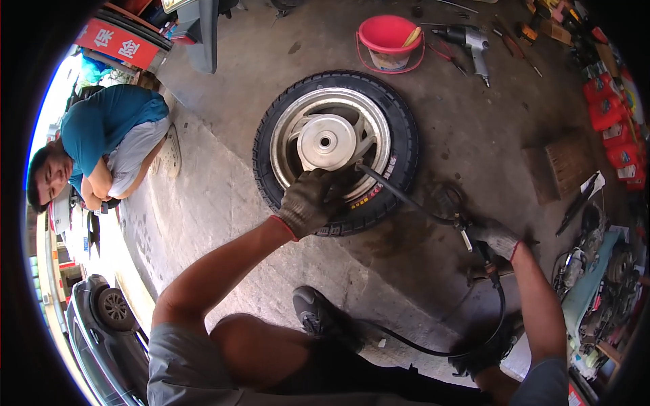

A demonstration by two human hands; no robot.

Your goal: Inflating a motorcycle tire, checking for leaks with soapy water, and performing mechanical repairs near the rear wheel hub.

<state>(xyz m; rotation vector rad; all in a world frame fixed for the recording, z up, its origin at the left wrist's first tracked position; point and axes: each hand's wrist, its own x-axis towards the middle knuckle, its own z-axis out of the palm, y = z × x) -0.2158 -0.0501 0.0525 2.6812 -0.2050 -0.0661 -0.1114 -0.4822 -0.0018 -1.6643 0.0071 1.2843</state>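
A wheel with a black tire (405, 145) and a silver alloy rim (326, 142) lies flat on the floor before me. My left hand (305, 205), in a knit work glove, is at the rim's near edge. Its dark fingertips reach toward the hub; their exact grip is hard to see. Close by, the end of a grey hose (396, 191) meets the rim. That hose runs right to a tire inflator (463, 229) with a round gauge. My gloved right hand (497, 238) is closed around the inflator. A black air line (502, 308) loops down from it.
A red bucket (389, 37) and an impact wrench (468, 44) lie beyond the wheel, with pliers beside them. A brush head (569, 166) and red bottles (613, 122) are at right. Someone squats at left (112, 122). My shoe (315, 308) stands near the wheel.
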